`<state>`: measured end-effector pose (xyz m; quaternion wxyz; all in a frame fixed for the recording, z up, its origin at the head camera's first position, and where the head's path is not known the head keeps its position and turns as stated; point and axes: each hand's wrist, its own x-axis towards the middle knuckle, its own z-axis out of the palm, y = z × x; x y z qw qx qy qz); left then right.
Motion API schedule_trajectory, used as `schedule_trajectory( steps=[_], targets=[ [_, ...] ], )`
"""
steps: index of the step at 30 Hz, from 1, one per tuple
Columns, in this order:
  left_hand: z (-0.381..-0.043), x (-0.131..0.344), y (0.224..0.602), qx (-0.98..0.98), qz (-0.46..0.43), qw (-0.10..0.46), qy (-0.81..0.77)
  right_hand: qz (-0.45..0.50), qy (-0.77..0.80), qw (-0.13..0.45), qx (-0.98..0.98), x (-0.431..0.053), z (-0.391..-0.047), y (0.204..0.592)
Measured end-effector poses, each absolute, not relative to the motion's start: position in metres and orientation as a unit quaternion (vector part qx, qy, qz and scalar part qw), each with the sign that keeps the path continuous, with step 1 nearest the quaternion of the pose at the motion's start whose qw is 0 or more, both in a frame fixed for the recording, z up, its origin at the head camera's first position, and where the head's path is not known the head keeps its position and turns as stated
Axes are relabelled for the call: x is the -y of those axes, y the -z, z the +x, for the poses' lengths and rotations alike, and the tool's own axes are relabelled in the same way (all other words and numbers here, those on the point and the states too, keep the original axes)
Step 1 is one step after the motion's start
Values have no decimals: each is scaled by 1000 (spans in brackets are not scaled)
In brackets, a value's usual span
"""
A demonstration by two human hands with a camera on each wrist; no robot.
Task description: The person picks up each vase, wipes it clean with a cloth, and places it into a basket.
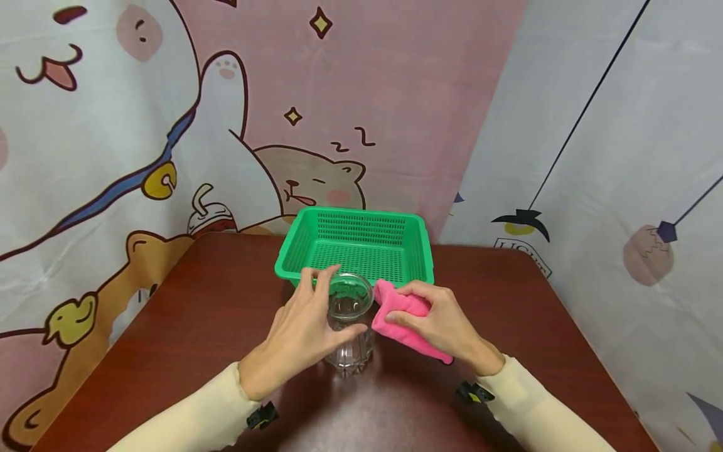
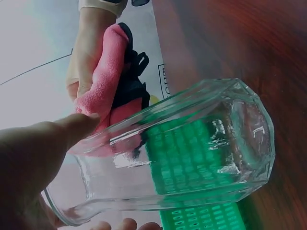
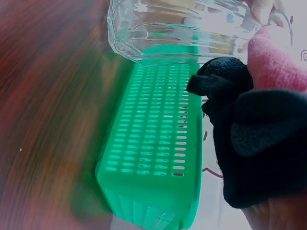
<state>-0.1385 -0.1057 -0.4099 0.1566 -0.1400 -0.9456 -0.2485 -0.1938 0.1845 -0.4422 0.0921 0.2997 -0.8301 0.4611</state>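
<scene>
A clear glass jar point(image 1: 349, 355) with faceted sides and a flared rim stands upright in front of the green basket. My left hand point(image 1: 296, 333) curves round its upper part, thumb across the near side and fingers spread by the rim. In the left wrist view the thumb lies along the jar point(image 2: 192, 143), and fingertips show past its other side. My right hand point(image 1: 443, 320) grips a bunched cloth point(image 1: 403, 336), bright pink with a black side, just right of the jar. The cloth's black side point(image 3: 268, 139) and a pink fold fill much of the right wrist view.
A green plastic basket point(image 1: 285, 248) with slotted walls sits behind the jar at the back of the dark red-brown table point(image 1: 226, 295). A printed cartoon curtain point(image 1: 423, 94) hangs right behind the table and along its sides.
</scene>
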Motion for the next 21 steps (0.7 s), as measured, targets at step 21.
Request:
schedule_trajectory(
  steps=[21],
  targets=[
    [-140, 113, 411, 919, -186, 131, 323, 301, -469, 81, 826, -183, -193, 440]
  ],
)
